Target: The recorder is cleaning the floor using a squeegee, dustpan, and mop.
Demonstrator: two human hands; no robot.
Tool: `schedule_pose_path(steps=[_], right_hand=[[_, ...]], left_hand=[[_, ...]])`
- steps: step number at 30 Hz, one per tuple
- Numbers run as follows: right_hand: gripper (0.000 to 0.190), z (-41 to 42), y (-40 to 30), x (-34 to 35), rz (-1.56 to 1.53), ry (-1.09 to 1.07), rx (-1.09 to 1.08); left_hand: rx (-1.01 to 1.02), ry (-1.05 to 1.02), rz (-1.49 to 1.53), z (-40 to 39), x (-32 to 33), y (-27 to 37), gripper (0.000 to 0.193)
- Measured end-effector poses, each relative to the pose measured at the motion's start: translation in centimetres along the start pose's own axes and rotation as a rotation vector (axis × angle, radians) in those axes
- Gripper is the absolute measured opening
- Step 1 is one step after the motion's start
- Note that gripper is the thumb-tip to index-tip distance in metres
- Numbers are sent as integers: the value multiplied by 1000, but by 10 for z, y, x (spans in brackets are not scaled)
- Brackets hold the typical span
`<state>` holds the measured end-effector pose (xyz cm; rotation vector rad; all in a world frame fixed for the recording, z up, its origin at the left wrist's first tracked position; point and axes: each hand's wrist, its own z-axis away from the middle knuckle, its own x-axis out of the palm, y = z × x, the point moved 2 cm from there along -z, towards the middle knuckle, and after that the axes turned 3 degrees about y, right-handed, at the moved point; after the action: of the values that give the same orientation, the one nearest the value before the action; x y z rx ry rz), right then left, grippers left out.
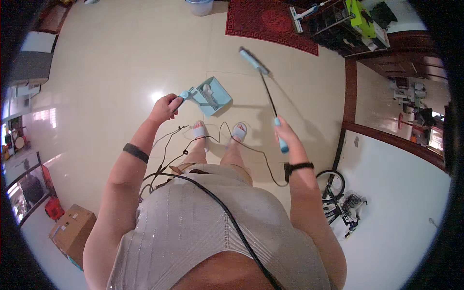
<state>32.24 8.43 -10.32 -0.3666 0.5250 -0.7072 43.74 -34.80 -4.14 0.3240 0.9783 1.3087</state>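
Observation:
My left hand (166, 108) grips the handle of a light blue long-handled dustpan (220, 92), whose pan shows a comb-like toothed edge and holds some greyish-white matter. The pan lies in front of my slippered feet. My right hand (286, 132) is closed around the light blue grip of a broom (268, 90) with a thin dark stick. The broom's blue head (253, 60) is ahead and to the right of the dustpan, apart from it; whether it touches the floor I cannot tell.
Black cables (263, 153) hang across my body and legs. A red patterned mat (268, 21) and a rack (331, 29) with a green box (360, 18) stand ahead right. A light blue bucket (201, 7) is ahead. A bicycle (335, 199) is at right, a cardboard box (73, 227) at left.

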Motion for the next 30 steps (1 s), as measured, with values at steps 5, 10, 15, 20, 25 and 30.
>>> schedule_pose_path(steps=[5, 10, 15, 20, 25, 30], right_hand=[[73, -54, 2, 67, -75, 37, 38], [69, 45, 16, 119, -309, -317, 100], [64, 109, 3, 55, -439, -374, 133], [62, 82, -21, 34, -191, -216, -37], [65, -9, -76, 31, -9, -83, -114], [69, -81, -102, 81, 103, -20, -154]], left_hand=[[-2, 1, -13, 1, 3, -10, 38], [-16, 1, -7, 4, 3, -9, 38], [-21, 10, -12, 8, -3, -14, 38], [-11, 50, 56, 24, -9, -35, 38], [-45, 135, 99, 47, -27, -59, 36], [-111, 221, 143, 67, -39, -73, 34]])
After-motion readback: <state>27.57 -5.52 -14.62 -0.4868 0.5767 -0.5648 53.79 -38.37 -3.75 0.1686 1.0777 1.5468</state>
